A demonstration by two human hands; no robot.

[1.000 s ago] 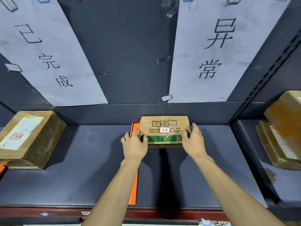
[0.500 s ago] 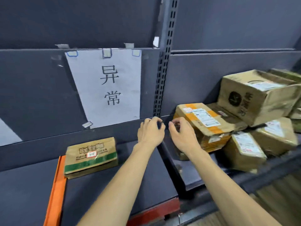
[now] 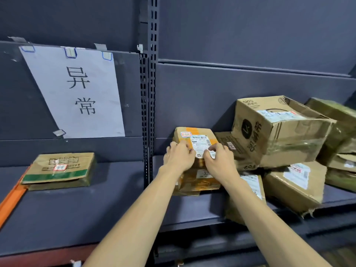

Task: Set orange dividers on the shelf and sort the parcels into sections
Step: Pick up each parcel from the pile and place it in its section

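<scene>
Dark shelving (image 3: 96, 209) bears a sign (image 3: 77, 89) reading 异常; both hands (image 3: 199, 160) grip a labelled parcel (image 3: 196, 137).

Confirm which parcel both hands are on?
The tilted orange-taped parcel at the pile's left end; left hand and right hand grip it. The others lie untouched.

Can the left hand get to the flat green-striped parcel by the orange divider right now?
Probably not yet: the left hand and right hand are both gripping the orange-taped parcel. Once it lets go, the open shelf leaves the way to the green-striped parcel free.
</scene>
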